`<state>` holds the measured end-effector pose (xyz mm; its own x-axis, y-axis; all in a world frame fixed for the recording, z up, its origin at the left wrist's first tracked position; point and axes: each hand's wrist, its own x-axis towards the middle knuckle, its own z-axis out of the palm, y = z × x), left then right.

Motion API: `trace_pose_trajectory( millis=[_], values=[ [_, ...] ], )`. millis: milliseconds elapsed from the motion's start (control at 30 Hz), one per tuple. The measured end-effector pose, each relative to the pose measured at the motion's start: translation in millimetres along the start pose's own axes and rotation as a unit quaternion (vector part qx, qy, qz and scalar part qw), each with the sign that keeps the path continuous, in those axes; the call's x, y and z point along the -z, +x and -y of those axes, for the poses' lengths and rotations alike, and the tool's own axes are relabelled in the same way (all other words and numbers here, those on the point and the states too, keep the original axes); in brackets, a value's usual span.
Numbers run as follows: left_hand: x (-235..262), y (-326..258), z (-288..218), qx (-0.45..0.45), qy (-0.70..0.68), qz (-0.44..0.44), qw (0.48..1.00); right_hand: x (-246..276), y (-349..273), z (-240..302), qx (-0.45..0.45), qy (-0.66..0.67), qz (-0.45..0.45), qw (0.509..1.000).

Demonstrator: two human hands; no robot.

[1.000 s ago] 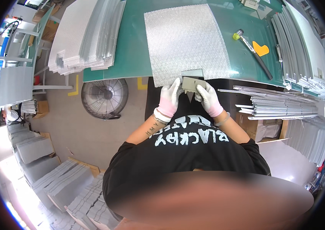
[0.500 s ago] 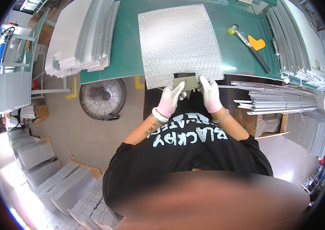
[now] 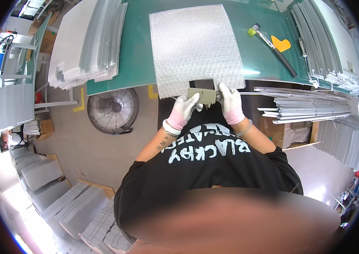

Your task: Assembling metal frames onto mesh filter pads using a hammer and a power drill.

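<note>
A silvery metal mesh sheet [image 3: 196, 46] lies on the green table, its near end reaching past the front edge. Into that end is cut a rectangular notch. My left hand [image 3: 182, 111], in a white and pink glove, pinches a small olive-beige plastic piece [image 3: 203, 95] just in front of the notch. My gloved right hand [image 3: 231, 104] is closed at the sheet's corner, right of the notch, with the fingertips close to the plastic piece. Some of the right fingers are hidden beneath the sheet.
A mallet [image 3: 274, 51], an orange scraper [image 3: 281, 44] and a screwdriver [image 3: 302, 47] lie on the green table [image 3: 139, 51]. Mesh stacks stand left [image 3: 84, 42] and right [image 3: 323, 46]. Metal strips [image 3: 306, 103] lie below, right. A floor fan [image 3: 113, 111] stands left.
The plastic piece has tilted slightly and shifted a little away from the notch, toward me, in my left hand. My right hand keeps nearly the same place. The whole view has drifted slightly.
</note>
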<state>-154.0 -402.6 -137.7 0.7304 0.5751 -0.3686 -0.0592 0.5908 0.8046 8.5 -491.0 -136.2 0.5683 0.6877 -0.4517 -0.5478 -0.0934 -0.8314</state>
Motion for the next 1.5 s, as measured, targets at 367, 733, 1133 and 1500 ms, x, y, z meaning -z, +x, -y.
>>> trace_pose_trajectory(
  millis=[367, 733, 1133, 1500],
  values=[
    [8, -18, 1, 0.032, -0.062, 0.188, 0.98, 3, -6, 3, 0.039, -0.104, 0.058, 0.992],
    [-28, 83, -147, -0.376, 0.736, 0.165, 0.539, -20, -15, -10, 0.074, -0.07, 0.16, 0.982],
    [-84, 60, -63, -0.335, 0.78, 0.084, 0.521, 57, -1, 9, 0.062, -0.046, 0.02, 0.997],
    [-88, 51, -65, -0.317, 0.797, 0.079, 0.508, 32, 1, 4, 0.07, 0.093, -0.079, 0.99]
  ],
)
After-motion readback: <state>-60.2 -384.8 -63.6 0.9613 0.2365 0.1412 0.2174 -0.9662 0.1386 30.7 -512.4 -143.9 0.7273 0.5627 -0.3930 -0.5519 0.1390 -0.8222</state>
